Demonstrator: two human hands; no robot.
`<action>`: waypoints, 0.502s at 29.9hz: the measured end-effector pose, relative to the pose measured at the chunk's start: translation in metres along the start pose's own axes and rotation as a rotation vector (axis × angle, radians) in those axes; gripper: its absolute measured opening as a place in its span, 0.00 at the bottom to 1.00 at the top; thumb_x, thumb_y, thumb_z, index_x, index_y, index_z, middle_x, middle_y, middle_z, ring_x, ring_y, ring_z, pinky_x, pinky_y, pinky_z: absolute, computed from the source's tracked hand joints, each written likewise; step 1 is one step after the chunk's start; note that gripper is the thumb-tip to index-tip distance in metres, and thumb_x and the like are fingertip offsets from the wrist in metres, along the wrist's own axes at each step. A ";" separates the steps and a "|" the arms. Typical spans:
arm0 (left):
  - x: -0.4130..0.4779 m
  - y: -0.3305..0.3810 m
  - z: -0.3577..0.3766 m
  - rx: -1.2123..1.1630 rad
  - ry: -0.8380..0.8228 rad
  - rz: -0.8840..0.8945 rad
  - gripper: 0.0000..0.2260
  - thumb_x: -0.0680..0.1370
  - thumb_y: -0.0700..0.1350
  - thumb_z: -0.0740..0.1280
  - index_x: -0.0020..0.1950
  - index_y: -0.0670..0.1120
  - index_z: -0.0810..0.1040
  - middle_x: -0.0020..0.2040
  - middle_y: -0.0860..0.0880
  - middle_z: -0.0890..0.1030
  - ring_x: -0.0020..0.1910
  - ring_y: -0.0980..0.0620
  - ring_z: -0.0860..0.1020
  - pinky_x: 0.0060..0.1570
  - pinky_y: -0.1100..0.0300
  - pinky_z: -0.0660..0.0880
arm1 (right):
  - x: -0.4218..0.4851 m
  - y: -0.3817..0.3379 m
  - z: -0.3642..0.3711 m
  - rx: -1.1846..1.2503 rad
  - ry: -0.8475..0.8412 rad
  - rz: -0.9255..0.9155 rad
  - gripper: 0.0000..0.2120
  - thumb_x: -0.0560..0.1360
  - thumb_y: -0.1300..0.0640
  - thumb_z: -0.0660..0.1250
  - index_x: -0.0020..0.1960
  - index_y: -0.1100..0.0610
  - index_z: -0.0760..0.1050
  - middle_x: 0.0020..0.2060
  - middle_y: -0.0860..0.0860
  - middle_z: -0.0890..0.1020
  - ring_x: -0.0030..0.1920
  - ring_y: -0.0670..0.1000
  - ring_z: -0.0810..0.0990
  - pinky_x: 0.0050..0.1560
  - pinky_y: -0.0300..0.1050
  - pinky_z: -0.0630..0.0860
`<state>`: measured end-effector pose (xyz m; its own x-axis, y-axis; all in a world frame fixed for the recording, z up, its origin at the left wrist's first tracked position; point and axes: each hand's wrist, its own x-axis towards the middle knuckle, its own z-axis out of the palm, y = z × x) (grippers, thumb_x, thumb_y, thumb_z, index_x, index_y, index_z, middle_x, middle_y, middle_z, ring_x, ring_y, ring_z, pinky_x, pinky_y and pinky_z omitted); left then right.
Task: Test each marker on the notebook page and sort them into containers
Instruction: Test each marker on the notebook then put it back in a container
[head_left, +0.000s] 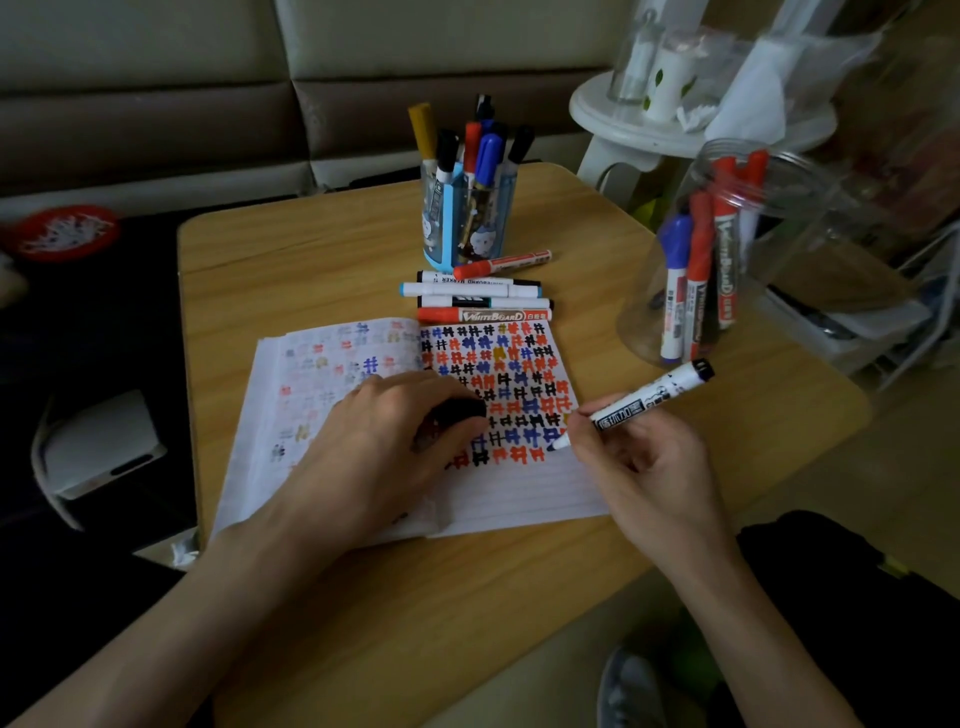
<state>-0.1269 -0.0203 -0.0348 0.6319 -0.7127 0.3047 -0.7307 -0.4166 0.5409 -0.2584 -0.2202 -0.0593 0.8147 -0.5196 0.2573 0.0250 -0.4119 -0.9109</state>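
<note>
Left hand (384, 441): rests palm down on the notebook, across its centre fold. The fingers are curled over a black cap and hold it against the paper.
Black cap (460, 410): short, rounded and matte. It sits under the left fingertips and is mostly covered by them.
Notebook (514, 493): lies open and flat beneath both hands. The paper is thin, white and ruled. The page left of the fold shows faint bleed-through. The page between the hands carries dense rows of hash marks in red, blue and black, plus a few yellow ones.
Pen holder (441, 228): an upright, light-blue cylinder with cartoon print, well beyond the left fingertips. It is packed with capped markers standing on end.
Loose markers (483, 296): five smooth plastic barrels lying just past the notebook's far edge. Four are stacked in parallel and one red marker lies at an angle.
Marker (644, 397): a white glossy barrel with a black printed label and a black end. Its dark tip touches the page at the end of the lowest row of marks.
Right hand (639, 462): grips the marker in a writing hold, with thumb and fingers curled round the barrel near the tip.
Jar (769, 218): clear plastic with a threaded rim, beyond the right hand. It holds red and blue markers upright.
Table (311, 270): light wood-grain surface with rounded corners, under all of these items.
</note>
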 end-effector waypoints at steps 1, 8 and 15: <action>0.000 0.000 0.000 0.002 0.001 -0.001 0.10 0.80 0.54 0.68 0.59 0.54 0.82 0.54 0.58 0.83 0.48 0.60 0.80 0.46 0.65 0.77 | 0.000 0.000 0.001 -0.009 0.000 -0.004 0.09 0.77 0.58 0.74 0.43 0.43 0.81 0.34 0.46 0.83 0.35 0.47 0.80 0.33 0.38 0.75; 0.000 0.000 0.000 -0.005 0.011 -0.009 0.09 0.80 0.54 0.68 0.59 0.54 0.82 0.53 0.58 0.84 0.47 0.61 0.80 0.46 0.62 0.78 | -0.001 0.004 -0.004 0.023 0.049 0.012 0.02 0.76 0.55 0.74 0.46 0.50 0.82 0.37 0.54 0.83 0.39 0.59 0.82 0.39 0.59 0.79; 0.001 0.000 0.001 0.003 0.009 -0.010 0.10 0.80 0.54 0.68 0.59 0.54 0.82 0.53 0.58 0.84 0.47 0.60 0.80 0.46 0.62 0.78 | 0.000 0.003 -0.002 0.010 -0.021 -0.004 0.05 0.77 0.58 0.74 0.46 0.48 0.81 0.36 0.52 0.84 0.38 0.55 0.81 0.37 0.50 0.79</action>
<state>-0.1267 -0.0211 -0.0351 0.6417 -0.7032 0.3062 -0.7249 -0.4256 0.5416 -0.2595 -0.2228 -0.0613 0.8267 -0.5020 0.2542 0.0342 -0.4062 -0.9132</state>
